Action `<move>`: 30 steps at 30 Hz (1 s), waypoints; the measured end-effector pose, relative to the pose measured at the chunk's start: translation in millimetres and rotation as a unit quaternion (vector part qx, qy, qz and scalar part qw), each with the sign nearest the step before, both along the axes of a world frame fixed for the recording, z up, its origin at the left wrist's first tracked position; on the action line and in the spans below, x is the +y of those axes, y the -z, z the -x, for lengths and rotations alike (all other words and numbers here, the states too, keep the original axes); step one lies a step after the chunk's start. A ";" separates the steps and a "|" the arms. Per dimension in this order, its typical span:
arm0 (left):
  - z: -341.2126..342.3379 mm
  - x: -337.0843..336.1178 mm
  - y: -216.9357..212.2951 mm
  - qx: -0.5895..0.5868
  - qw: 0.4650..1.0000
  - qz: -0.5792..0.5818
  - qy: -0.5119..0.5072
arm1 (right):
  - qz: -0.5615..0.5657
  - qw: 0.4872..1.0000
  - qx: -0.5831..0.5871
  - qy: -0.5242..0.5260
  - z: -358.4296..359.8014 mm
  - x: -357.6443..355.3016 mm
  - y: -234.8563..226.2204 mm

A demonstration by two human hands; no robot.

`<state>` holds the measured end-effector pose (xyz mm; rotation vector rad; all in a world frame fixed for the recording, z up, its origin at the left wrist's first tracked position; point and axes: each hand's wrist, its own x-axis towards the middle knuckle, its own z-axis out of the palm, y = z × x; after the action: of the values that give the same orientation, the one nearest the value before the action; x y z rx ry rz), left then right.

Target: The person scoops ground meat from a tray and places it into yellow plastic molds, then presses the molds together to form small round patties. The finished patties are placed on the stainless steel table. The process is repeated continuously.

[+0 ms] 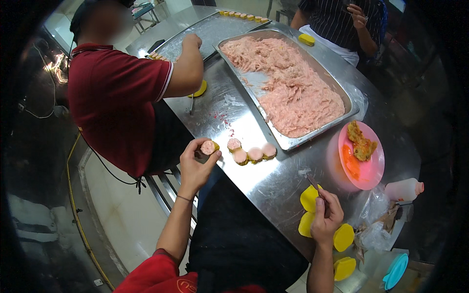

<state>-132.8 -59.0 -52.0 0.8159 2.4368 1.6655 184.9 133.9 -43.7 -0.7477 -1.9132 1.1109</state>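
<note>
My left hand (194, 168) is closed round a filled dumpling (208, 147), a yellow wrapper with pink minced meat level at its top, held just off the table's near edge. Beside it on the steel table stand several similar dumplings (240, 156) in a small cluster. My right hand (328, 219) grips a thin spatula (312, 181) with some pale paste at its tip. Under and around that hand lie stacks of round yellow wrappers (306, 224). Beyond both hands sits a deep steel tray (292, 143) of pink minced meat (305, 97).
On the right stand a pink bowl (372, 177) with fried food, a white bottle (404, 189), plastic bags and a turquoise lid (395, 271). At left a co-worker in a red shirt (117, 73) reaches over a flat tray (215, 30) edged with dumplings. Another person stands across the table.
</note>
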 end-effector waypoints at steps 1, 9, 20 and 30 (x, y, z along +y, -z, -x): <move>7.6 2.2 -0.1 0.034 0.998 0.051 -0.015 | 0.002 1.000 0.004 0.001 -0.2 0.1 0.0; 20.5 18.1 -3.4 0.124 0.982 0.133 0.059 | -0.010 1.000 0.010 0.011 -4.4 0.1 0.1; -4.4 16.7 -31.1 0.241 0.962 0.126 0.037 | 0.132 0.975 0.151 0.093 -18.7 17.3 8.8; -177.4 120.8 -10.0 0.196 0.875 0.058 0.440 | 0.263 0.917 0.296 0.059 -15.5 29.2 7.5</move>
<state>44.6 61.8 -42.0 1.9904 1.7917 1.0423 200.4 163.1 -51.3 -0.6882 -1.0555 1.5813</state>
